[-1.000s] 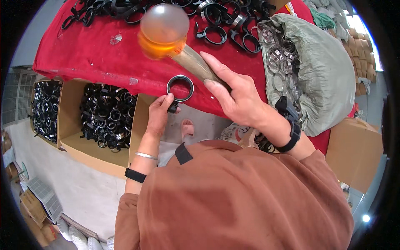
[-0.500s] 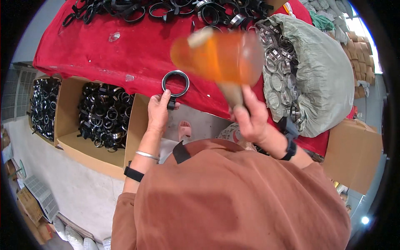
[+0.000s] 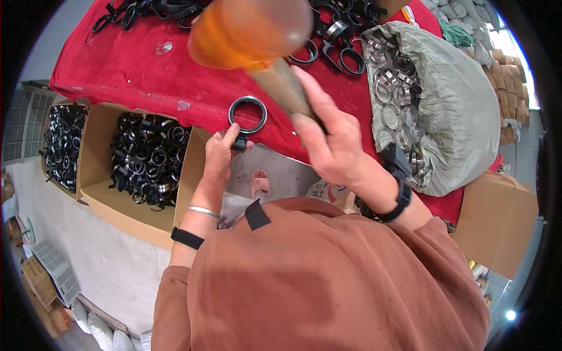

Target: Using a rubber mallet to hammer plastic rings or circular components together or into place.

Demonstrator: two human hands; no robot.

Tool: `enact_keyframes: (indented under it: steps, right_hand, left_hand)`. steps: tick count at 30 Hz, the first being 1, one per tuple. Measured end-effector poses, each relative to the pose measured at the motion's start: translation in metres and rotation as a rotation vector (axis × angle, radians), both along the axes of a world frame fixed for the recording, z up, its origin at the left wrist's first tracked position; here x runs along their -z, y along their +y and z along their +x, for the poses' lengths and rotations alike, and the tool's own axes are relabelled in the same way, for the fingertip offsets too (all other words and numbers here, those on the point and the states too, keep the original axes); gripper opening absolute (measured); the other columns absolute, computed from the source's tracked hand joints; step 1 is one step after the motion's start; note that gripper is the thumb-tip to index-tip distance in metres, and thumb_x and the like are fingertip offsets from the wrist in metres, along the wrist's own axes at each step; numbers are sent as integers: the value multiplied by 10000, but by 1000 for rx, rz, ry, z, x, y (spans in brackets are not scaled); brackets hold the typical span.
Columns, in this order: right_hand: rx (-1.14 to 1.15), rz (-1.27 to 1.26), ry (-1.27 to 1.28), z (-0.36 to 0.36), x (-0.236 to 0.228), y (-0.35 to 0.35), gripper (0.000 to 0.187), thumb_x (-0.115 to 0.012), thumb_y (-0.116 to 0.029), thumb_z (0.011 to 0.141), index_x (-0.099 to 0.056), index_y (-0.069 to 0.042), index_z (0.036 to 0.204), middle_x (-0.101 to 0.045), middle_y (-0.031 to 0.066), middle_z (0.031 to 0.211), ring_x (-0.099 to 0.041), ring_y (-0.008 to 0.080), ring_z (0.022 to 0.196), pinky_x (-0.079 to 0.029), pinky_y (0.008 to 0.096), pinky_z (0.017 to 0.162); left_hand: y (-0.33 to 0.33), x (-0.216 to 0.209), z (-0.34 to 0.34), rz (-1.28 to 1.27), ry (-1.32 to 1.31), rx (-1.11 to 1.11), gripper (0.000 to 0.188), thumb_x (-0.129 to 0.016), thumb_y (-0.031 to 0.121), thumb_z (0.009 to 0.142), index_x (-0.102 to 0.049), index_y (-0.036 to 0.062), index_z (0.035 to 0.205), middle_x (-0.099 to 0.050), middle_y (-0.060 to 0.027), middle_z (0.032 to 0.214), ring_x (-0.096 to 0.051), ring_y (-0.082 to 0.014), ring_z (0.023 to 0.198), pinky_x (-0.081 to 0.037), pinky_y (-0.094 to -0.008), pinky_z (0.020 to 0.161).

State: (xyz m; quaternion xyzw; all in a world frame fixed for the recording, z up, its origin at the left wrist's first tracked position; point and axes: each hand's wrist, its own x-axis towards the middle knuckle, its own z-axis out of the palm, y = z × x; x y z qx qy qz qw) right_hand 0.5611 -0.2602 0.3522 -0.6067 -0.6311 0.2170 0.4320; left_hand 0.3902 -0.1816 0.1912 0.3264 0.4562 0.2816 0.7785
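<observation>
My left hand [image 3: 221, 150] is closed on the short black stem of a ring-shaped clamp [image 3: 232, 111]. This black ring with a silvery inner band lies at the near edge of the red-covered table. My right hand [image 3: 335, 136] grips the greyish handle of a mallet [image 3: 252, 32]. Its translucent orange head is raised above the table, up and to the right of the ring, and looks slightly blurred. The mallet head hides part of the black rings behind it.
Black rings [image 3: 351, 60] are heaped along the table's [image 3: 140, 76] far side. A pale sack [image 3: 462, 111] of metal bands [image 3: 389, 117] stands at right. Left of the table are cardboard boxes [image 3: 126, 217] of black rings. An open carton [image 3: 492, 222] is at lower right.
The mallet has swung up and to the left, with my right hand moving left and slightly upward. My left hand and the ring clamp have stayed nearly in place.
</observation>
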Motion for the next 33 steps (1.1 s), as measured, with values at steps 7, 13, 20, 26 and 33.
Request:
enact_keyframes:
  steps: [7, 13, 20, 26, 33]
  right_hand:
    - [-16, -283, -29, 3, 62, 12, 509, -571, -277, 856, -415, -74, 1296, -609, 261, 938, -607, 404, 877, -490, 445, 751]
    - [115, -360, -69, 2, 68, 33, 653, -770, -353, 671, -515, 0, 1158, -635, 206, 973, -632, 312, 924, -490, 381, 789]
    - [180, -428, -136, -1, 102, 54, 525, -712, -318, 720, -510, 19, 1070, -605, 294, 895, -592, 434, 889, -475, 472, 754]
    - [189, -416, -165, -8, 100, 56, 492, -708, -311, 733, -521, 8, 1057, -616, 275, 868, -609, 418, 862, -489, 457, 723]
    - [195, -414, -186, -14, 101, 57, 477, -705, -296, 741, -531, -8, 1079, -628, 243, 884, -622, 380, 870, -487, 410, 749]
  left_hand:
    - [-4, -6, 7, 18, 26, -116, 343, -658, 314, 829, -529, -2, 855, -610, -84, 730, -613, -158, 610, -474, -259, 584]
    - [7, -20, 9, 221, 598, -37, 474, -618, 416, 831, -549, -52, 854, -607, -162, 850, -598, -206, 805, -464, -326, 722]
    - [-48, 3, -93, 394, 742, -66, 536, -512, 440, 891, -552, -43, 1118, -585, -175, 1082, -542, -241, 1023, -405, -343, 888]
    - [-249, 89, -237, -317, 803, 122, 555, -524, 425, 873, -529, -51, 1159, -556, -231, 1154, -545, -291, 1053, -400, -347, 917]
    - [-288, 69, -247, -413, 734, 150, 504, -537, 396, 873, -549, -49, 1107, -578, -205, 1098, -558, -262, 994, -418, -337, 877]
